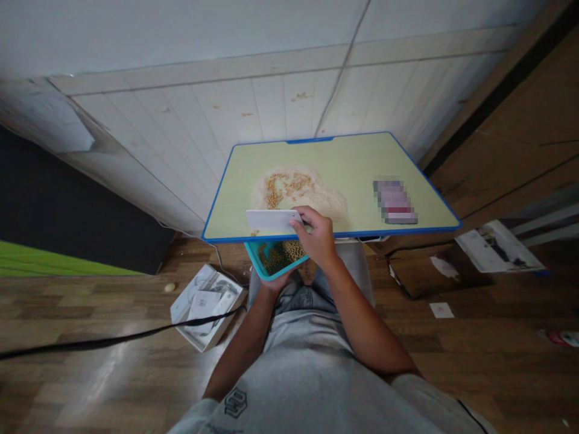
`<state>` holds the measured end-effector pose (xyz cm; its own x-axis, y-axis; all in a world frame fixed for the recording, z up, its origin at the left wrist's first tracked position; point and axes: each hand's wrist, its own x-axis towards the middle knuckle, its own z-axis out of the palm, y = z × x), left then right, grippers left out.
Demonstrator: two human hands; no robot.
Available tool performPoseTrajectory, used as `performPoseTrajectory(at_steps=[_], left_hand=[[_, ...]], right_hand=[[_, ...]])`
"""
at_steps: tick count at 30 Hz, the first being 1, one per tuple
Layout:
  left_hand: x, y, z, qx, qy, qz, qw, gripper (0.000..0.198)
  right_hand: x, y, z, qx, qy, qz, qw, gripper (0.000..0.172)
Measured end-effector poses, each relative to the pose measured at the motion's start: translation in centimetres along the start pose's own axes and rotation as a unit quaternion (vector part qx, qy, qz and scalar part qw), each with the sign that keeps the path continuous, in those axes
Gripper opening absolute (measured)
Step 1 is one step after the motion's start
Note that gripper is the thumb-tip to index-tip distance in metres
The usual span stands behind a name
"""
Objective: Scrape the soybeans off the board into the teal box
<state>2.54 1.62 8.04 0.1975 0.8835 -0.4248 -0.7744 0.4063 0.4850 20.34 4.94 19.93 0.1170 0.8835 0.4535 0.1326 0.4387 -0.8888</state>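
– White panelled wall (266,114) behind a pale desk (353,157) with blue edging. Leftmost item?
– Open box (221,328) on the floor. Next, teal tub (283,272) just below the desk's front edge, beans (294,249) inside. Left hand (277,282) beneath it, touching; fingers hidden, closure cannot be told.
– Above it?
– Loose beans (272,191) on the desk; nearer the front edge, white card (269,220), its right end pinched by the right hand (317,235). Pale grains (328,202) surround the beans and spread rightward. Far right: pinkish object (394,202), pixelated.
– Failure modes?
– Judged: a tilting tub could spill beans floorward; too broad a card stroke could carry grains along or push beans past the rim.
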Motion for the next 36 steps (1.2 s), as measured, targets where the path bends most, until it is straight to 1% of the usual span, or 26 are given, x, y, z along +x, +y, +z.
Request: performPoseTrajectory(at_steps=[3,10,16,20,24,27,32,36], left_hand=[[0.0,0.0,-0.2,0.005,-0.002,0.001,1.0,0.097],[0.0,0.1,-0.4,0.018,0.004,0.006,1.0,0.098],[0.2,-0.1,-0.3,0.009,0.012,0.015,1.0,0.087],[0.3,-0.3,-0.5,-0.009,0.023,0.014,1.0,0.089],[0.4,-0.2,-0.9,-0.008,0.012,0.016,1.0,0.09],[0.5,-0.2,-1.1,0.011,0.007,0.021,1.0,0.088],[0.4,-0.1,-0.7,0.009,0.022,0.019,1.0,0.092],[0.1,0.1,-0.3,-0.01,0.02,0.018,1.0,0.092]], right_hand=[[0.0,0.0,0.4,0.006,-0.005,-0.001,1.0,0.023],[0.0,-0.3,0.8,0.006,-0.009,-0.003,1.0,0.023],[0.0,-0.9,0.8,0.011,-0.022,-0.012,1.0,0.025],[0.1,-1.0,0.8,0.008,-0.023,-0.008,1.0,0.023],[0.1,-0.8,0.8,0.009,-0.025,-0.002,1.0,0.023],[0.2,-0.8,0.9,0.01,-0.027,-0.005,1.0,0.022],[0.2,-0.9,1.2,0.01,-0.034,-0.01,0.999,0.021],[0.1,-1.0,1.2,0.01,-0.041,-0.01,0.999,0.022]])
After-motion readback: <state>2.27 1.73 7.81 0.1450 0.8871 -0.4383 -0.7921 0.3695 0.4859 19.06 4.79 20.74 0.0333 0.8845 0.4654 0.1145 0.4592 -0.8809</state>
